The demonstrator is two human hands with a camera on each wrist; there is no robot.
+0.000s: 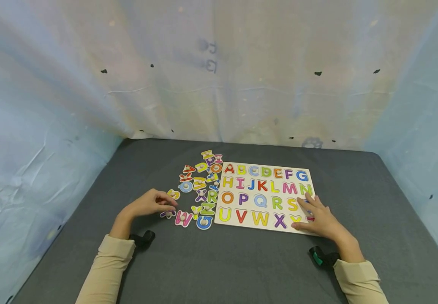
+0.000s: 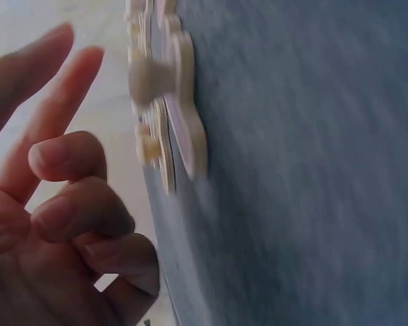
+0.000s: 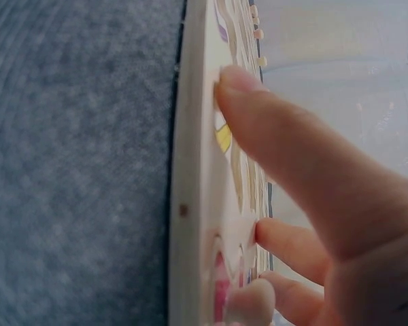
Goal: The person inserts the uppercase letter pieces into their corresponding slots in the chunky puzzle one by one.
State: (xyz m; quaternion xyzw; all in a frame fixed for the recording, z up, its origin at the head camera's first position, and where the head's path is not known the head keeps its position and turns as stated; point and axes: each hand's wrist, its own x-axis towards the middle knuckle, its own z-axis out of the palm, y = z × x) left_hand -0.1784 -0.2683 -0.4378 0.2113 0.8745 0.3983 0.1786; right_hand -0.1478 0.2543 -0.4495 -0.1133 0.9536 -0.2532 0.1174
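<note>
My left hand (image 1: 154, 203) hovers over a purple letter piece (image 1: 168, 214) at the left edge of a cluster of knobbed letter pieces. In the left wrist view its thumb and index finger are apart, the other fingers loosely curled, and nothing is held. Close by lie a yellow S piece (image 1: 173, 194) and a pink W piece (image 1: 183, 218). Spread fingers of my right hand (image 1: 321, 219) rest on the lower right part of the white alphabet board (image 1: 249, 223), covering some letters there. A red A piece (image 1: 229, 169) with a knob sits in the board's top row.
More loose letter pieces lie left of the board, among them a blue G (image 1: 204, 222), a blue Q (image 1: 185, 186) and a purple X (image 1: 201, 195). The dark grey table (image 1: 226, 266) is bordered by a pale sheet (image 1: 241, 84) behind and at both sides.
</note>
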